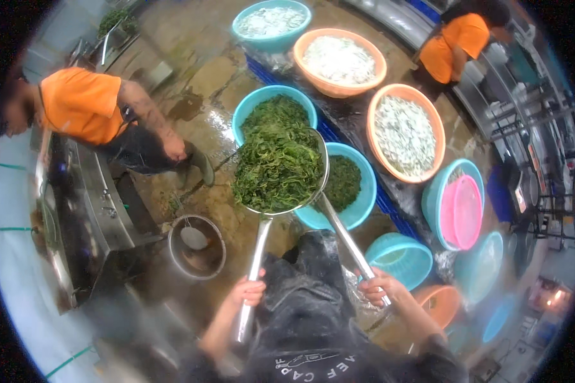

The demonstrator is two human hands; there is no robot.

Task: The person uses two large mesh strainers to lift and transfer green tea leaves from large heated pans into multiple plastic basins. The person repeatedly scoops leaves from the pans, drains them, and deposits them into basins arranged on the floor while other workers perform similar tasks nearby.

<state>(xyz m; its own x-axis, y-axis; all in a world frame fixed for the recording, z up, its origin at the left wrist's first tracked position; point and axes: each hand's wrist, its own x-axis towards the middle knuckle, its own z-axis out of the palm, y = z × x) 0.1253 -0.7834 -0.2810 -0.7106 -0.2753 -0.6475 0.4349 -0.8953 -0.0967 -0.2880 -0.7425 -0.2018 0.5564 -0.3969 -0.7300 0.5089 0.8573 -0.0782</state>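
Observation:
My left hand [246, 292] is closed round the metal handle of a long-handled strainer [260, 252]. My right hand [382, 286] grips a second such handle, belonging to another long-handled strainer [346, 237]. The handles converge away from me, and their round heads sit close together under a big heap of wet, dark green leaves [276, 169]. The leaves hide most of both heads; only parts of the rims show. Just beyond the heap is a turquoise basin [239, 115] of similar greens. Another turquoise basin [367, 203], with finer greens inside, stands beside the strainers on the right.
Orange basins [372, 137] of pale chopped food stand along a blue pallet [390, 201]. A pink basket [461, 214] rests in a turquoise tub. A metal pot [197, 271] is on the wet floor at left. Two people in orange shirts [83, 105] work at left and far right.

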